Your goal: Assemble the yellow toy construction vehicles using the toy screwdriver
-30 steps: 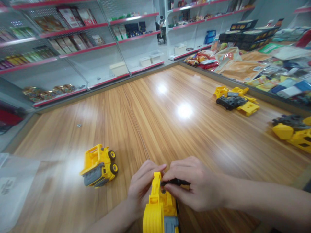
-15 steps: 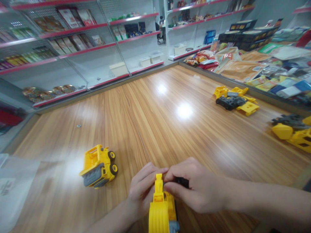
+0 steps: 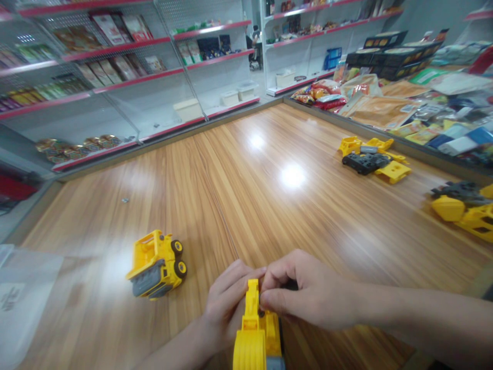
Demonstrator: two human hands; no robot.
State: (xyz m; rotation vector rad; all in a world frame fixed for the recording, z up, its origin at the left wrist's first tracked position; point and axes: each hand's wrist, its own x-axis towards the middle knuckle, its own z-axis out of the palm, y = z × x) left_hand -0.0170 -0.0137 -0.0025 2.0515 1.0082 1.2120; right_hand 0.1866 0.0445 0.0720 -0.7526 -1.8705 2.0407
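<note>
A yellow toy excavator [image 3: 249, 349] is at the bottom middle, its arm pointing away from me and its lower part cut off by the frame edge. My left hand [image 3: 227, 298] is closed around its left and far side, the fingers partly hidden behind the arm. On the other side, my right hand [image 3: 304, 290] pinches close to the arm with thumb and forefinger. Something dark shows behind those fingers, too hidden to name. A yellow and grey toy dump truck [image 3: 157, 264] rests on the table to the left of my hands.
The wooden table [image 3: 185, 195] has a raised rim. Loose yellow and black toy vehicle parts [image 3: 372, 159] lie at the right, with more toy pieces [image 3: 466, 210] nearer me. A small metal bit [image 3: 125, 200] and a clear plastic box [image 3: 26, 303] are at left. Shelves and packaged goods stand beyond.
My right hand has turned slightly, and less of the dark thing shows behind its fingers. The excavator has dipped a little toward me. My left hand has barely moved.
</note>
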